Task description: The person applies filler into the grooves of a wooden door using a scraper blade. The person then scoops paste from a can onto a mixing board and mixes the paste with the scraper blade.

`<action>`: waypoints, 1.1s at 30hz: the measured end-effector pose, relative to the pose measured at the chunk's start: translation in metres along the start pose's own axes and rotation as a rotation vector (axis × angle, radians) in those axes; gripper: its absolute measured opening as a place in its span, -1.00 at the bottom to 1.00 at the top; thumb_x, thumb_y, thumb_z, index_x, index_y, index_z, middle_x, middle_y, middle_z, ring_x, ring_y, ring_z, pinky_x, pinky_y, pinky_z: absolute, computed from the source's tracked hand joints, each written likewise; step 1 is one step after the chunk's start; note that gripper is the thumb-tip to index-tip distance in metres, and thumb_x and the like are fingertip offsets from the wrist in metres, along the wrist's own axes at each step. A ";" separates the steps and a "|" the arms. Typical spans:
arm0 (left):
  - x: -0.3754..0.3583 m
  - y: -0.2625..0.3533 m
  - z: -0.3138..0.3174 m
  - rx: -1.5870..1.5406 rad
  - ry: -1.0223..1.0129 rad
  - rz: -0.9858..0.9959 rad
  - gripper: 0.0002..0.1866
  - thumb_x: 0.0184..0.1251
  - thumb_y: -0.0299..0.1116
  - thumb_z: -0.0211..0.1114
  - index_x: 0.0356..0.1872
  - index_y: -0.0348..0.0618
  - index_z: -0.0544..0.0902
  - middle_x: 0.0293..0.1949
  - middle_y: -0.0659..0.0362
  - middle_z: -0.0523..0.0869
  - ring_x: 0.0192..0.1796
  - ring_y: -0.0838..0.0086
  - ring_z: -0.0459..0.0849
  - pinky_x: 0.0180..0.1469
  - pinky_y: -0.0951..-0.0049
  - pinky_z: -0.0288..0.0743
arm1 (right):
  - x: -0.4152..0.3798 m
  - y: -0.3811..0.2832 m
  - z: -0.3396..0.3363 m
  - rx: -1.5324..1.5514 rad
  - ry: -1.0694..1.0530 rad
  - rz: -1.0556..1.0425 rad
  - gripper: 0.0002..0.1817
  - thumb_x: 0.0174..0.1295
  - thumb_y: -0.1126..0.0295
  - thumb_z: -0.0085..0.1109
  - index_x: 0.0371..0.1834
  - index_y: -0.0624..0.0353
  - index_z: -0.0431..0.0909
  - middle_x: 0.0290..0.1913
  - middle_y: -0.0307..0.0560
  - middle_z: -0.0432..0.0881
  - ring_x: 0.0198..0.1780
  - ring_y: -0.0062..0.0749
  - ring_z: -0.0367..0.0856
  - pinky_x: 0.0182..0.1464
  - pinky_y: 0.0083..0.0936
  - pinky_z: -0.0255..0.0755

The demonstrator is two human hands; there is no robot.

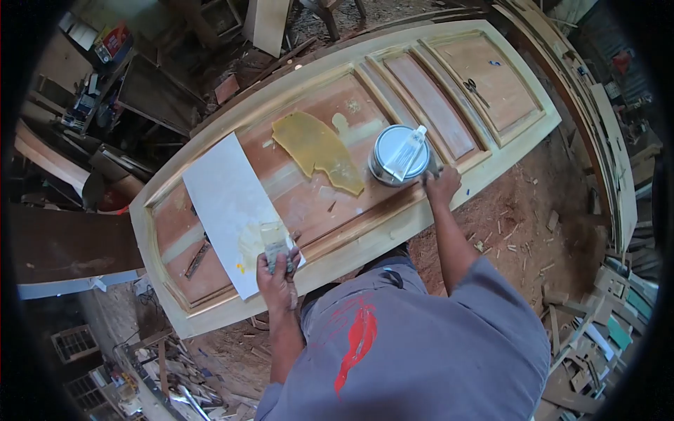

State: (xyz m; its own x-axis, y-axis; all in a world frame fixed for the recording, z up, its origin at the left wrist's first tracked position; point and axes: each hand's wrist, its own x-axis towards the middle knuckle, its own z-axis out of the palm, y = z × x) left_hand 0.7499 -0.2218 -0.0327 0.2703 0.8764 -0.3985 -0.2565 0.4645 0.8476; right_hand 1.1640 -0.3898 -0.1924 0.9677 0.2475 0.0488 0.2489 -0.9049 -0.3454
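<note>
My left hand is closed around a putty-smeared flat scraper, its pale blade over the lower end of a white sheet. Cream filler and a yellow dab lie on that sheet. My right hand rests at the near edge of a panelled wooden door, beside a metal can. Its fingers are bent over something small and dark that I cannot make out. On the can's lid lies a white tube. A torn yellow-brown sheet lies on the door's middle panel.
Scissors and a small blue piece lie on the door's far right panel. A dark narrow tool is at the left end. Wood scraps and shavings cover the floor. Long boards stand at right, cluttered shelves at left.
</note>
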 end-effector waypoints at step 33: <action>-0.067 0.066 0.067 0.541 -0.549 0.399 -0.57 0.61 -0.09 0.30 0.07 -0.36 0.63 -0.25 0.10 0.77 -0.33 0.50 0.73 -0.30 0.45 0.62 | -0.171 -0.192 -0.243 1.226 -0.862 -0.377 -0.68 0.22 0.45 0.52 -0.04 0.30 0.62 -0.15 -0.15 0.76 -0.13 -0.61 0.66 -0.05 -0.55 0.57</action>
State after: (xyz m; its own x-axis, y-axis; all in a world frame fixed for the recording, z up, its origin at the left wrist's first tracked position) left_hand 0.7773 -0.2587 0.0738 0.6994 0.7112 0.0714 0.0113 -0.1110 0.9938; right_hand 0.9605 -0.3429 0.0928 0.4349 0.8968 -0.0811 -0.1376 -0.0229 -0.9902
